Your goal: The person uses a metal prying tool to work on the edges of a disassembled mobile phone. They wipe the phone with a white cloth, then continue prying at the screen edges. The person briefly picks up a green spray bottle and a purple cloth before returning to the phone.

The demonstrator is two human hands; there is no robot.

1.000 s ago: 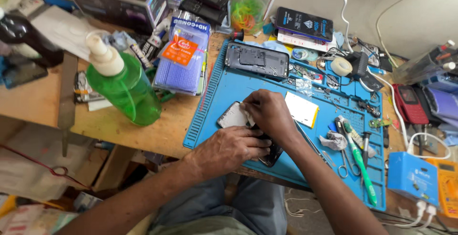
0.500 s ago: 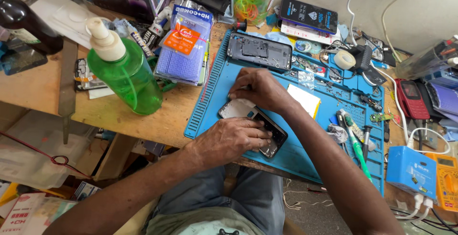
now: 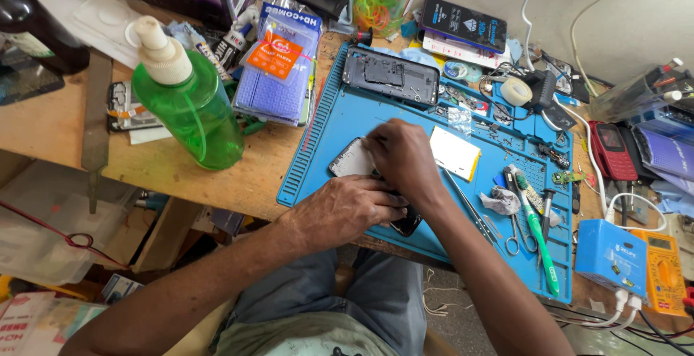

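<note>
My left hand and right hand clamp the slim dark-edged phone, its long axis running ten to four o'clock on the blue silicone mat.

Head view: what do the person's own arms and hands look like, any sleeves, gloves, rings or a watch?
Both forearms are bare as far as the picture shows, with no sleeves in view. The left hand and right hand wear no gloves. No ring, watch or wristband shows on the visible fingers and wrists. No cables or markings on either arm.
</note>
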